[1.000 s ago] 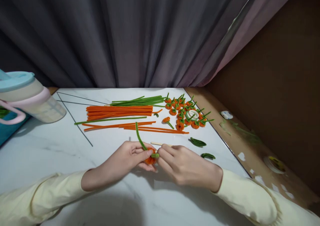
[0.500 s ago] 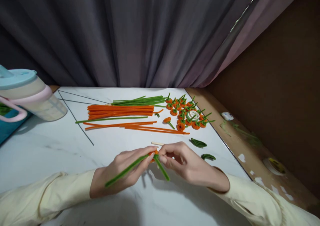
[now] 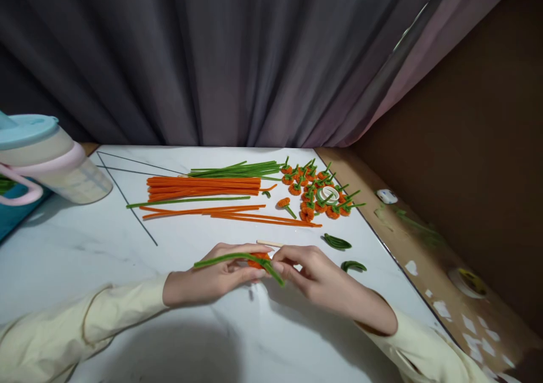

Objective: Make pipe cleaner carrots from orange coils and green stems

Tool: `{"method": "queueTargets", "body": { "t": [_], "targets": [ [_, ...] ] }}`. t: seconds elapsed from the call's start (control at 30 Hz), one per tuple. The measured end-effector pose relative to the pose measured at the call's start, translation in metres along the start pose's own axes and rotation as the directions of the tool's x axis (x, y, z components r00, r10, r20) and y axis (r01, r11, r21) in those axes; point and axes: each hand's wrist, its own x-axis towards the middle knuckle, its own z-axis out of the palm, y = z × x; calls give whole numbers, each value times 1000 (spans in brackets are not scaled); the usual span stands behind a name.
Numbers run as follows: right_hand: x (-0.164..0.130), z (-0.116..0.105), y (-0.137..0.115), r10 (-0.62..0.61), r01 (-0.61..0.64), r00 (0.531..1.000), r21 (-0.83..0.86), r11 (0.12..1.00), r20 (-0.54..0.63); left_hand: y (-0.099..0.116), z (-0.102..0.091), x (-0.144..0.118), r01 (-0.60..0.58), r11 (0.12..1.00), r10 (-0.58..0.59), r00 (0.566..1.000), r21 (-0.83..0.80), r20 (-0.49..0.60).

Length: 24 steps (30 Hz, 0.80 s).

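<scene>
Both hands pinch one orange coil (image 3: 257, 260) near the stick (image 3: 270, 243): left hand (image 3: 212, 278) grips the coil, right hand (image 3: 316, 275) the green stem (image 3: 231, 258). Wrapping seems underway; next calls for a tight twist.

Green stem (image 3: 220, 260) on an orange coil (image 3: 258, 260), white marbled table (image 3: 85, 247), dark grey curtain (image 3: 212, 60), cream sleeves (image 3: 85, 326).
</scene>
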Motion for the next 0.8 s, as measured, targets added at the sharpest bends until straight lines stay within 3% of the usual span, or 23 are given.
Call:
{"method": "queueTargets", "body": {
  "t": [0.07, 0.13, 0.23, 0.33, 0.43, 0.57, 0.7, 0.8],
  "targets": [
    [0, -2, -2, -104, 95, 991, -104, 990, -81, -1, 0, 0, -45, 994, 46, 999, 100, -7],
    [1, -2, -7, -206, 187, 974, -181, 965, -92, -4, 0, 0, -135, 975, 137, 991, 175, 2],
    [6, 5, -16, -292, 280, 956, -348, 895, 19, -10, 2, 0, -278, 925, 288, 958, 259, 0],
    [10, 18, -20, -382, 364, 920, -554, 749, 89, -16, 3, -1, -326, 886, 362, 931, 331, -51],
    [8, 27, -17, -533, 428, 844, -671, 606, 57, -17, 3, -2, -277, 895, 351, 921, 349, -170],
    [-4, 28, -9, -660, 431, 751, -753, 498, -7, -13, 3, -4, -248, 930, 324, 903, 273, -282],
    [-14, 25, -2, -700, 445, 713, -797, 408, 39, -13, 4, -4, -269, 939, 325, 897, 214, -300],
    [-18, 22, 1, -708, 457, 705, -788, 412, 39, -13, 5, -4, -271, 942, 322, 898, 199, -300]
  ]
}}
